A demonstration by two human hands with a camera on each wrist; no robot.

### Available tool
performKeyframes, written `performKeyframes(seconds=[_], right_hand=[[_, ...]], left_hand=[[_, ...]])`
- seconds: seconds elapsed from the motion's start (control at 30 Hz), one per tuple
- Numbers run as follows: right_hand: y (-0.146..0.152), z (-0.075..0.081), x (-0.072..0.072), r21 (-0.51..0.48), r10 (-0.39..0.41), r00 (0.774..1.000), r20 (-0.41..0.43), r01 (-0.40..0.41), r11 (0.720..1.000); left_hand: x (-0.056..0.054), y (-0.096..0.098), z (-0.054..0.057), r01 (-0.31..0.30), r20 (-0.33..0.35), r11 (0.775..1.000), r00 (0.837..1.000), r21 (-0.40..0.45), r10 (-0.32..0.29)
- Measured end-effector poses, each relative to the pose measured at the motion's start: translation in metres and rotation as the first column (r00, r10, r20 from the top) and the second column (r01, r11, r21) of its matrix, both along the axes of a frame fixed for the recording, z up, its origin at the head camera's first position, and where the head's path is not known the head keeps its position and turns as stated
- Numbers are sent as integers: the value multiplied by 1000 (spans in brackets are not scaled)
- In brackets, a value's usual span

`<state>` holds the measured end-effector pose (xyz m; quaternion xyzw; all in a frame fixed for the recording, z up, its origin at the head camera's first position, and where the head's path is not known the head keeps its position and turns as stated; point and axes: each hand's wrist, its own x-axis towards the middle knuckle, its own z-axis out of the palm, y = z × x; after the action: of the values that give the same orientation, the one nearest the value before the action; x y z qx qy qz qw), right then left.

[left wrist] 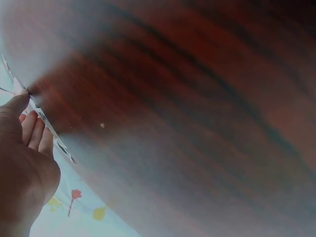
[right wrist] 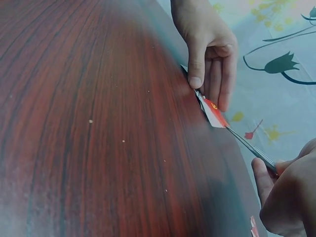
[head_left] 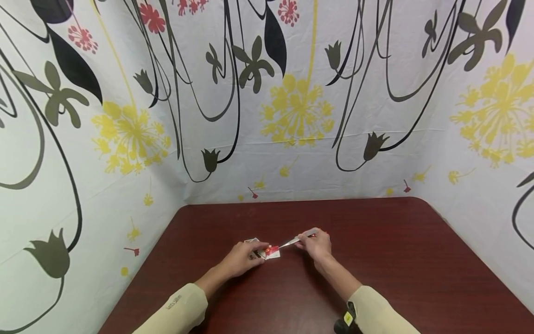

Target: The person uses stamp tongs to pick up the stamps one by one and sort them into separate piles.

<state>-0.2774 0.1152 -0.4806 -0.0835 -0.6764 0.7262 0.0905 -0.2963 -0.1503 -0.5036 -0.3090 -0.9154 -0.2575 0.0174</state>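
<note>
Dark red table (head_left: pixel 375 250) | left fingers (right wrist: pixel 196 66) pinch red-and-white card (right wrist: pixel 214 118) (partly covered) | right fingers (right wrist: pixel 262 178) grip tweezers (right wrist: pixel 247 143), tips indistinct

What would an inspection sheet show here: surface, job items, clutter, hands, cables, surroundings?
Surface: dark reddish-brown wood-grain tabletop.
Job items: white sheet bearing a red piece; tweezers with tips at the red piece, whether gripping it is unclear.
Clutter: pale speck and similar ones on the tabletop; red fragment at the right wrist view's lower edge, identity unclear.
Left hand: holds the white sheet between thumb and fingers.
Right hand: grips the tweezers.
Cables: nothing seen.
Surroundings: white floral-print backdrop behind and at both sides; black device at the right wrist.
</note>
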Motion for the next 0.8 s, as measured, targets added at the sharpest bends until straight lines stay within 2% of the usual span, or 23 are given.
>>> performKeyframes(seconds=[0.2, 0.43, 0.8], right_hand=[[11, 3, 1, -51, -4, 1000, 10, 4, 999], [29, 10, 5, -48, -2, 1000, 23, 3, 999], [60, 14, 8, -47, -11, 1000, 20, 11, 999]], left_hand=[[1, 2, 1, 2, -4, 1000, 1000, -4, -2], [3, 2, 1, 20, -26, 1000, 999, 16, -20], [5, 0, 0, 31, -43, 999, 999, 22, -30]])
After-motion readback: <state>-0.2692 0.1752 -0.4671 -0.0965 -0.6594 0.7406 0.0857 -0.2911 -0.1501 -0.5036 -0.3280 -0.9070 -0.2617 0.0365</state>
